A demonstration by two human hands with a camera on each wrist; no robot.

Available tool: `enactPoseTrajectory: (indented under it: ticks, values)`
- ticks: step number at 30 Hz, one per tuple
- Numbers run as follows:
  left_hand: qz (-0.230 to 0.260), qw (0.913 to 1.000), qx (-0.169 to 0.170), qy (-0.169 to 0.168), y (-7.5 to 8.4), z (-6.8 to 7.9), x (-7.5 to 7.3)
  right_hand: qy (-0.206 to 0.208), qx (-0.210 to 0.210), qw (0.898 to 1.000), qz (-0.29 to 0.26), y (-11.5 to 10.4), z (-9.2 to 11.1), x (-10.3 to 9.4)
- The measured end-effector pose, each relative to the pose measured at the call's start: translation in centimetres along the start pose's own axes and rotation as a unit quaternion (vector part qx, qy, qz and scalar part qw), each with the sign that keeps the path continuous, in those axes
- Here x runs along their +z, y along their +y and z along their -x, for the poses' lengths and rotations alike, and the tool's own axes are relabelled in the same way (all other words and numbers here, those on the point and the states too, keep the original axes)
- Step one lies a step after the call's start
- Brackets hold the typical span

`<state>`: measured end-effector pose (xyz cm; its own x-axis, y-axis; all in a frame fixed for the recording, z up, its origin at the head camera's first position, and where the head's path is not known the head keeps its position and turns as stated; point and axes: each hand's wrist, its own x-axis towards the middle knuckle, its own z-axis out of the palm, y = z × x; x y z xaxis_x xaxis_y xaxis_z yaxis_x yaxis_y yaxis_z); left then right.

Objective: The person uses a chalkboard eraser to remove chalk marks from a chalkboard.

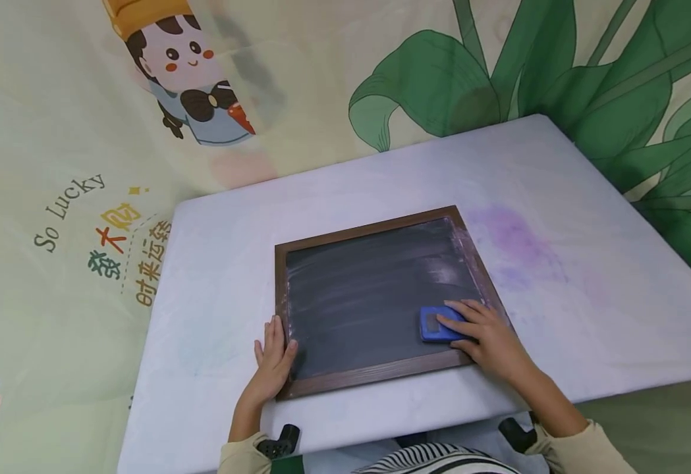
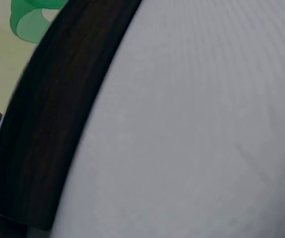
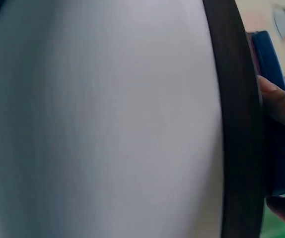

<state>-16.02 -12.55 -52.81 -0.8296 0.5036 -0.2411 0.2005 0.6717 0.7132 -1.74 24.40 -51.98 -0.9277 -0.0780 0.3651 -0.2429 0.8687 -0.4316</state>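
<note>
A small blackboard [image 1: 369, 309] with a brown wooden frame lies on the white-covered table. Near its lower right corner, my right hand [image 1: 490, 339] holds a blue chalkboard eraser [image 1: 431, 334] against the dark surface. In the right wrist view, the thumb [image 3: 276, 99] and fingers grip the eraser [image 3: 281, 153] from opposite sides. My left hand [image 1: 274, 368] rests on the left side of the frame, its thumb over the wood and its fingers fairly straight along the edge. Only the frame [image 2: 48, 119] and slivers of that hand show in the left wrist view.
Pale chalk haze marks the board's upper right. Pink and purple stains [image 1: 514, 237] colour the table cover [image 1: 618, 316] to the right of the board. A printed cloth [image 1: 315, 79] hangs behind the table. Black armrest-like parts [image 1: 286, 440] stand at the near edge.
</note>
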Motion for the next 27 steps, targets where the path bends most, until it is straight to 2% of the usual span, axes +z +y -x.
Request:
enactPoseTrajectory:
  ticks: [4, 6, 9, 11, 15, 18, 20, 24, 27]
  values:
    - [-0.001, 1.0, -0.005, -0.001, -0.3, -0.1, 0.6, 0.006, -0.009, 1.0, 0.011, 1.6, 0.8, -0.9]
    - [-0.001, 0.9999, -0.012, 0.0, -0.4, 0.1, 1.0, 0.001, -0.011, 1.0, -0.001, 1.9, 0.9, -0.8]
    - [0.0, 0.9996, -0.026, 0.008, -0.7, 0.9, 1.4, -0.006, 0.017, 0.999, -0.039, 2.3, 0.3, -0.9]
    - [-0.001, 0.9993, -0.034, 0.014, -0.8, 1.1, 1.5, 0.005, 0.052, 0.997, -0.059, 3.1, -0.8, -1.5]
    - [0.0, 0.9987, -0.038, 0.033, -1.0, 1.1, 2.1, 0.034, 0.141, 0.989, -0.035, 7.0, -4.7, -3.5]
    - [0.003, 0.998, -0.039, 0.05, -0.8, 0.8, 2.6, 0.002, 0.22, 0.975, 0.002, 11.0, -8.0, -4.4]
    - [0.004, 0.9975, -0.042, 0.057, -0.7, 0.5, 2.9, -0.035, 0.26, 0.965, 0.022, 13.6, -9.7, -4.2]
    - [0.003, 0.997, -0.046, 0.063, -0.6, -0.1, 3.9, -0.072, 0.284, 0.955, 0.039, 17.5, -10.8, -2.4]
    - [-0.004, 0.9977, -0.041, 0.054, -0.4, -1.1, 4.6, -0.084, 0.301, 0.949, 0.041, 19.1, -9.7, -1.5]
